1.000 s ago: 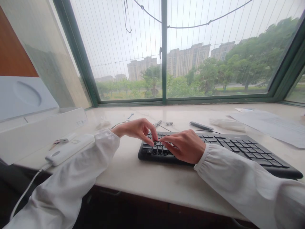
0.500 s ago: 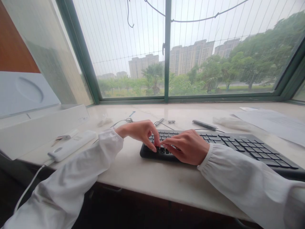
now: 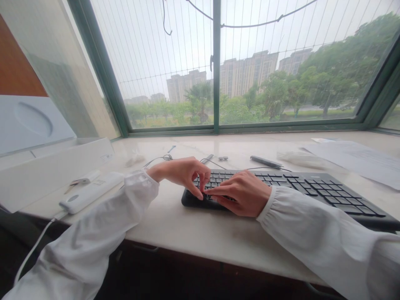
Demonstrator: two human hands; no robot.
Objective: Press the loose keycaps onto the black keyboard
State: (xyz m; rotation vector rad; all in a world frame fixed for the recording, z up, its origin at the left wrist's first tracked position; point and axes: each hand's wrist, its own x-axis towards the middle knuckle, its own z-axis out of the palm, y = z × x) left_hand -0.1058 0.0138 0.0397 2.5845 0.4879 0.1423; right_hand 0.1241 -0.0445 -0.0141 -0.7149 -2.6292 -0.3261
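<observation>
A black keyboard (image 3: pixel 337 196) lies on the pale stone sill, both my hands at its left end. My left hand (image 3: pixel 184 175) arches over the front left corner. Its thumb and index finger are bent together at the low keys, and whatever sits between them is too small to make out. From the right, my right hand (image 3: pixel 243 193) rests over the front rows. Its index finger stretches left until the tip meets the left fingertips, and the thumb lies lower, apart from it. I see nothing held in the right hand. The hands cover the keys beneath them.
To the left stand an open white box (image 3: pixel 62 166) and a white power strip (image 3: pixel 90 193) with its cable. Behind the keyboard lie a dark stick-like piece (image 3: pixel 265 162), small parts (image 3: pixel 223 158) and thin cable. Papers (image 3: pixel 359 160) lie right, below the window.
My right index finger has shifted slightly left and down toward the left fingertips. The bare key spots seen between the hands before are now mostly covered. The whole view has shifted slightly.
</observation>
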